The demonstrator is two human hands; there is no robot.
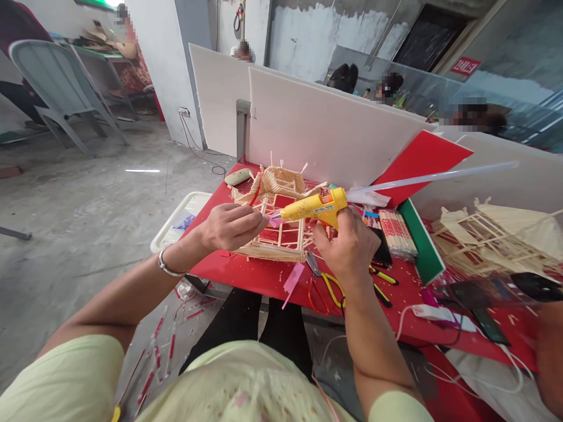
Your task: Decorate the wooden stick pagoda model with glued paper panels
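My right hand (349, 243) is wrapped round the handle of a yellow hot glue gun (314, 206). A long clear glue stick (444, 176) sticks out of its back. The gun's nozzle points left, close to the pinched fingertips of my left hand (235, 225). Those fingers grip a small pink piece (276, 222), partly hidden by them and the nozzle. Behind and below both hands stands a model house of thin wooden sticks (270, 253), with a ribbed roof (281, 180). A pink strip (292, 280) lies in front of it on the red table (215, 266).
Scissors and pliers (328, 281) lie near the table's front edge. To the right are a pack of sticks (397, 233), a green board (421, 243) and another stick model (497, 231). White panels (325, 126) rise behind. A co-worker's arm (549, 351) reaches in at right.
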